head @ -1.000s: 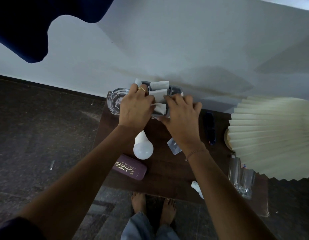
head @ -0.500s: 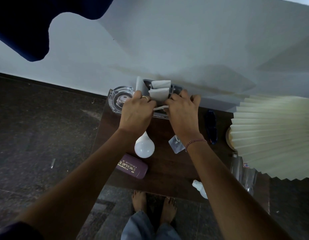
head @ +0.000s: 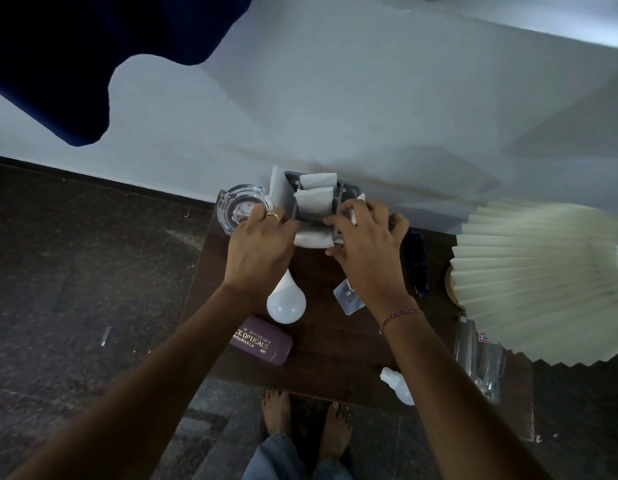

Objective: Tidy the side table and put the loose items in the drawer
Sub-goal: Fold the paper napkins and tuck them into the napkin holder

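A grey holder (head: pixel 345 188) with folded white tissues (head: pixel 314 201) stands at the back of the dark wooden side table (head: pixel 335 341), against the wall. My left hand (head: pixel 259 251) and my right hand (head: pixel 368 251) meet at its front, and both pinch a folded white tissue (head: pixel 311 239) that lies against the holder's near side. On the table lie a white light bulb (head: pixel 286 303), a maroon spectacle case (head: pixel 261 340), a small clear packet (head: pixel 349 299), dark sunglasses (head: pixel 416 263) and a white spray bottle (head: pixel 397 386).
A glass ashtray (head: pixel 240 206) sits at the table's back left corner. A pleated cream lamp shade (head: pixel 543 285) overhangs the right side, with a clear plastic bag (head: pixel 480 362) under it. My bare feet (head: pixel 304 424) stand on the dark floor before the table.
Both hands have shifted slightly towards the holder's front and now grip the lower folded tissue together. The items on the table have stayed where they were.
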A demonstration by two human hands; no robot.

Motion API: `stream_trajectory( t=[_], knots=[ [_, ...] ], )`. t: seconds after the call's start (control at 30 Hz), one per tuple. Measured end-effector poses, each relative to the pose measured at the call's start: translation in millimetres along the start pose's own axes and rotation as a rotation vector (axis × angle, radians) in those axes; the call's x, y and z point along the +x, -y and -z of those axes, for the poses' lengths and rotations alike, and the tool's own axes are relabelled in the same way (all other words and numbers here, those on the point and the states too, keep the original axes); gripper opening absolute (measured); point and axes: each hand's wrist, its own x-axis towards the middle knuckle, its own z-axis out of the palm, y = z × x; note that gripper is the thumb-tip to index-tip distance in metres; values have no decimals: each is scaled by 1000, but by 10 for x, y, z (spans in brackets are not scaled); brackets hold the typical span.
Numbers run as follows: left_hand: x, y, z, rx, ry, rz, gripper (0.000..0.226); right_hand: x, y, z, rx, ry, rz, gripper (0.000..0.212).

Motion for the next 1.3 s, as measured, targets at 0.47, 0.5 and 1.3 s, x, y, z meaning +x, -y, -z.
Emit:
stream_trajectory(
  t=[0.47,0.5,1.3],
  knots=[
    [-471,10,-21,-177,-32,278,28,-573,-182,134,165,-114,-239,41],
    [-489,-13,-20,-180,-32,278,28,-614,-186,130,183,-114,-245,40],
    [260,-218,100,130,90,-43,14,-50,143,26,215,4,59,35]
  ],
)
